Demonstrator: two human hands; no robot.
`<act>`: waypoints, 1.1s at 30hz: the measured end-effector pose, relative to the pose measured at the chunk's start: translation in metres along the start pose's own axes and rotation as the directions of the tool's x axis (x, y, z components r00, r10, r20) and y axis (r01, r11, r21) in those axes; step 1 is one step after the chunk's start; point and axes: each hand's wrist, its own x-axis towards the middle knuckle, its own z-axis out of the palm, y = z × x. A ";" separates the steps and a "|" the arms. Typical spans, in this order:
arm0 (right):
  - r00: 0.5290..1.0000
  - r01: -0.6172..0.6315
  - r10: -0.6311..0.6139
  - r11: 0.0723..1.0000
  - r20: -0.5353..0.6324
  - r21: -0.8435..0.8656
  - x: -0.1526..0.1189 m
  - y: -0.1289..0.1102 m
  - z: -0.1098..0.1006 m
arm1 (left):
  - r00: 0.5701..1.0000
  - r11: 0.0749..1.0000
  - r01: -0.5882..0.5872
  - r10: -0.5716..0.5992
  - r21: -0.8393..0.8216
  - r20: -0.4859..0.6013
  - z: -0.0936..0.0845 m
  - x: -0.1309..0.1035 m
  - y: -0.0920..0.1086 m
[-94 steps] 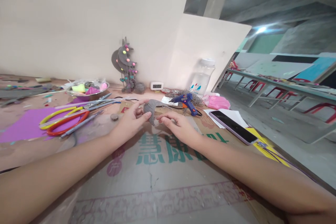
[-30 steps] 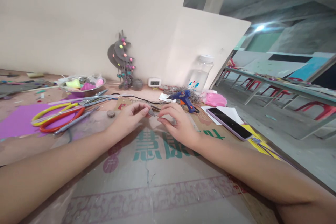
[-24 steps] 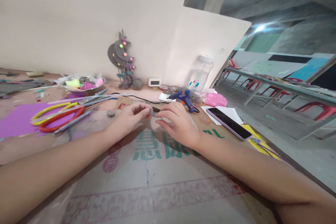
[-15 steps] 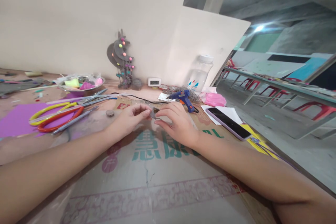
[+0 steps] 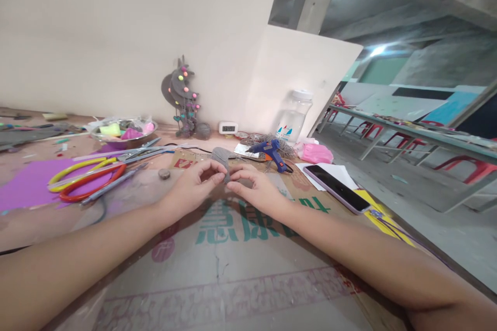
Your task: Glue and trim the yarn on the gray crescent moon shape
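The grey piece (image 5: 221, 156) has tipped up, pinched by left fingers (image 5: 209, 165); right fingers (image 5: 244, 172) curl, grip unclear.

Above the cardboard (image 5: 248, 269) I am seeing a bare left hand (image 5: 198, 186) and right hand (image 5: 256, 190); uncovered forearms (image 5: 104, 248) are narrowing toward wrists (image 5: 165, 211), and a fold (image 5: 430, 307) is creasing the right arm (image 5: 361, 251).

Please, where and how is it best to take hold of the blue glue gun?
Probably the blue glue gun is best gripped around its handle, coming from the near right side with the right hand, the nearer one. The handle slants toward the person and right, while the nozzle points left, away from that grip.
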 end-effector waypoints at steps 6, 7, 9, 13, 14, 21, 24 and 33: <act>1.000 0.023 -0.023 1.000 -0.017 -0.009 -0.002 -0.001 0.000 | 0.999 0.988 0.038 -0.042 -0.149 -0.022 0.002 0.002 -0.006; 0.999 0.030 -0.030 0.999 -0.016 -0.014 -0.002 -0.001 0.000 | 0.996 0.972 0.089 -0.094 -0.220 -0.013 0.001 0.004 -0.008; 0.998 0.056 -0.057 0.998 -0.014 -0.028 -0.002 -0.001 0.000 | 0.975 0.916 0.219 -0.221 -0.335 0.031 0.000 0.007 -0.009; 0.994 0.109 -0.108 0.992 0.019 -0.065 -0.002 0.000 0.000 | 0.946 0.923 0.321 -0.301 -0.211 0.122 -0.003 0.008 -0.009; 0.994 0.111 -0.109 0.991 0.024 -0.070 -0.002 0.000 0.000 | 0.951 0.942 0.299 -0.281 -0.152 0.127 -0.004 0.008 -0.010; 1.000 0.015 -0.015 1.000 0.004 -0.009 -0.002 -0.005 -0.002 | 0.973 0.955 0.225 -0.211 -0.193 0.089 -0.005 0.007 -0.020; 0.999 -0.038 0.039 0.997 -0.028 0.060 -0.001 -0.007 -0.004 | 0.970 0.941 0.241 -0.225 -0.237 0.096 -0.004 0.008 -0.022; 0.954 -0.210 0.217 0.976 -0.207 0.056 0.004 0.003 -0.015 | 0.973 0.972 0.172 -0.193 -0.162 -0.127 -0.007 0.007 -0.015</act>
